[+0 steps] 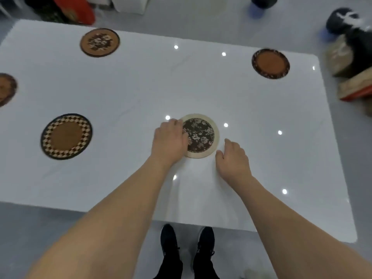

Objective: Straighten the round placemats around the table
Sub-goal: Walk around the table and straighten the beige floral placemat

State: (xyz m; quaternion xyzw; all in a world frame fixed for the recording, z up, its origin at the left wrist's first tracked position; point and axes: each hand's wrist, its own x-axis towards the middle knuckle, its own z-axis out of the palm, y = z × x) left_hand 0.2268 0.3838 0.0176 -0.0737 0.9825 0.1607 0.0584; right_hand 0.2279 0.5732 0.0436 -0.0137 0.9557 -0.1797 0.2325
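Figure: a person stands at the near edge of a glossy white counter [141, 93] and reaches both bare arms over it.

Counter. A wide, polished slab showing ceiling-light reflections. It looks slick, so anything flat on it will likely slide with little push.

Placemats. Five round mats lie flat and well apart. Taking the floral mat as the clock centre: a checker-rimmed mat [66, 136] sits at 9 o'clock, a cut-off brown mat [6, 89] at 10 o'clock by the left frame edge, a patterned brown mat [100, 42] at 11 o'clock, and a plain-centred dark-rimmed mat [270, 63] at 1 o'clock.

Floral mat [201, 135]. A dark flowered disc with a pale rim, near the counter's middle and toward the person. It appears thin, light and fairly stiff, probably not fragile. Being round, it has no long axis; only the flower print could give it a heading, and that direction cannot be read here. The rim is the sensible place to hold, at opposite sides, to turn or slide it.

Left hand [171, 137]. Its grip is loose, fingers spread and lying on the mat's 9 o'clock rim, pressing rather than pinching.

Right hand [233, 158]. Just beside the rim at 5 o'clock; grip relaxed, fingers curled, holding nothing, and contact cannot be told.
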